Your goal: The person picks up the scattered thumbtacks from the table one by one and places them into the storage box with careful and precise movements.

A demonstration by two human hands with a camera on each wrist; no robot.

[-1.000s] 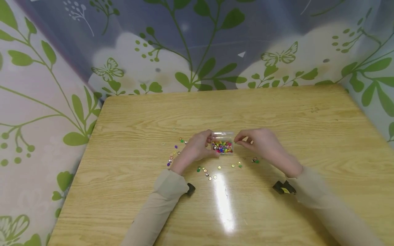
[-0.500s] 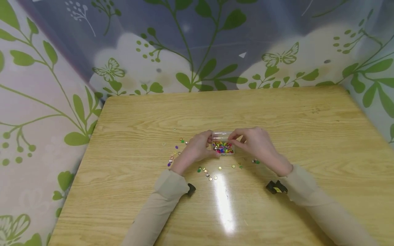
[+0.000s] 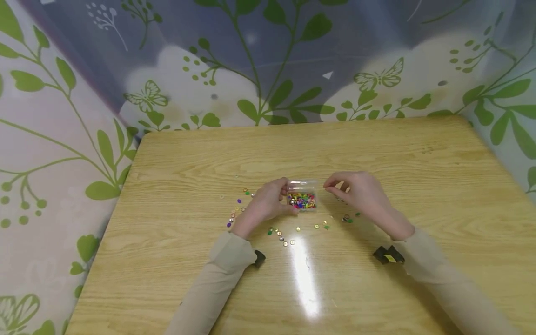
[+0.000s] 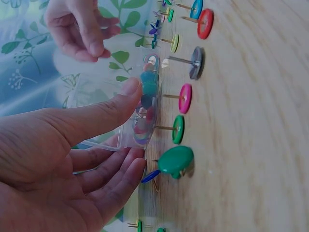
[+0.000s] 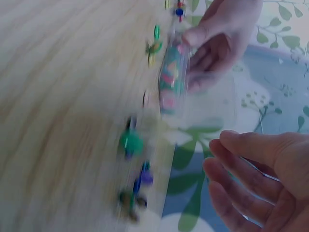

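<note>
Right hand just pulled back from over the small clear rectangular plastic box and hangs beside it, fingers loosely bent, thumb near forefinger. Left hand has it clamped, thumb against fingers, on the tan wood-grain table, loads of multicoloured flat-headed thumbtacks inside.

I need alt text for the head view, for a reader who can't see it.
A person's left hand has an open clear box of colorful tacks in its grip at a wooden table; the right hand hovers beside the box. Loose tacks lie scattered nearby, with a leafy backdrop behind.
</note>
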